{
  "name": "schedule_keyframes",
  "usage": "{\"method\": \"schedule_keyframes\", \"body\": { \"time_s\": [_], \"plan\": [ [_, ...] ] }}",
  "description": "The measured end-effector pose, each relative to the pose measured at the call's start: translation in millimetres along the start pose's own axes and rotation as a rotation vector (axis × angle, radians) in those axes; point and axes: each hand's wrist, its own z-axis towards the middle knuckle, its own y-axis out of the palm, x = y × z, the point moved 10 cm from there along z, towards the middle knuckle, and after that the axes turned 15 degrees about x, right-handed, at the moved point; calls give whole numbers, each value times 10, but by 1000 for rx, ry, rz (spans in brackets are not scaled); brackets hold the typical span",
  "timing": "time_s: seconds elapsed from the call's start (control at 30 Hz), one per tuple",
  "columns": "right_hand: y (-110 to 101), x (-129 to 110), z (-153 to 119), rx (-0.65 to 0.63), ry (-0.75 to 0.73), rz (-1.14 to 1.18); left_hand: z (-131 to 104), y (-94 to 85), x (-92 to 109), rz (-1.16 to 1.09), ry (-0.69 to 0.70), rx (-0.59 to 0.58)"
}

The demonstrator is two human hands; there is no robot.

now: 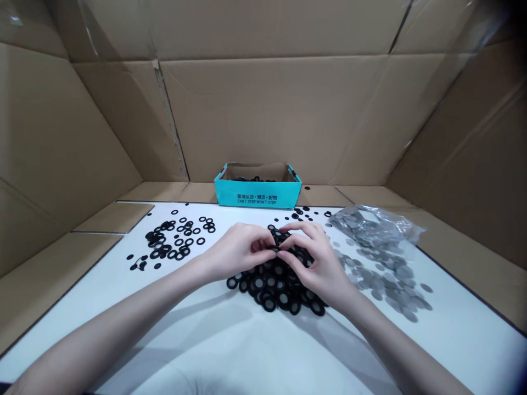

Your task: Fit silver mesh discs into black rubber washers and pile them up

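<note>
A heap of black rings with grey centres (269, 285) lies on the white table top. Over its upper part my left hand (241, 249) and my right hand (310, 255) meet, thumbs and fingertips almost touching. Both hands are closed in a pinch around something small and dark, likely one of the rings, mostly hidden by the fingers. Loose black rings (188, 242) are scattered to the left of my left hand. Grey discs (387, 285) are spread to the right of my right hand.
A turquoise box (258, 195) holding black pieces stands behind the heap. At the back right lies a clear plastic bag (370, 225) of grey discs. Small black pieces (296, 215) lie near the box. Cardboard walls (272, 115) enclose the table at the back and sides.
</note>
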Motion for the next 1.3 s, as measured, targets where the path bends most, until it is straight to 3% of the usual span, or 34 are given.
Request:
{"method": "schedule_keyframes", "body": {
  "time_s": [0.17,0.4,0.77,1.1,1.17,1.3],
  "plan": [
    [-3,-6,14,-11,39,125,2,-3,40,-104,7,14],
    [-80,-200,-14,79,-113,43,-17,15,55,-45,-9,-48],
    [-83,-18,31,59,23,108,-1,-46,83,-140,49,71],
    [-145,-214,25,139,-108,8,0,-28,65,-162,-1,97],
    [-137,-149,32,132,-37,74,-1,-45,75,-185,3,105],
    [-37,113,16,52,244,329,-8,-160,205,-237,107,156]
  ]
}}
